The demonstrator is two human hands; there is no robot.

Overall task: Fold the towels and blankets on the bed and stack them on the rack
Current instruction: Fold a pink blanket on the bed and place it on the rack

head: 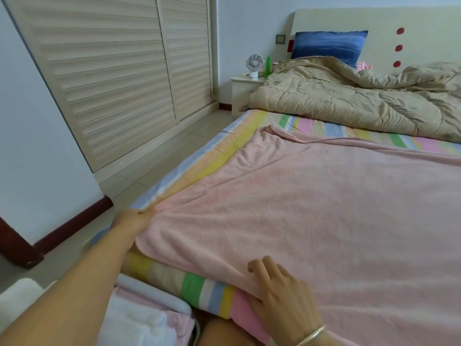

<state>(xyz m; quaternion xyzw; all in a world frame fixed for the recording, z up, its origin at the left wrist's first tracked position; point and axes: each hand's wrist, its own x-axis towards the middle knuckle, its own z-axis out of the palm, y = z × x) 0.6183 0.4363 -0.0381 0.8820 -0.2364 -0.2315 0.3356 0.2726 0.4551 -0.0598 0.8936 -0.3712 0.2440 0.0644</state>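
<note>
A large pink blanket [324, 208] lies spread flat over the striped bed sheet [207, 158]. My left hand [132, 222] pinches the blanket's near left corner at the bed's edge, and the fabric bunches there. My right hand [282, 290] rests on the blanket's near edge with its fingers bent over the hem. At the bottom left stands the white rack [174, 299], holding folded white towels [132, 323] and a folded pink one [178, 323].
A rumpled beige quilt [349, 101] and a blue pillow [326, 46] lie at the head of the bed. A white nightstand [243, 92] carries a small fan [254, 64]. Louvred wardrobe doors [119, 78] line the left wall across a strip of tiled floor.
</note>
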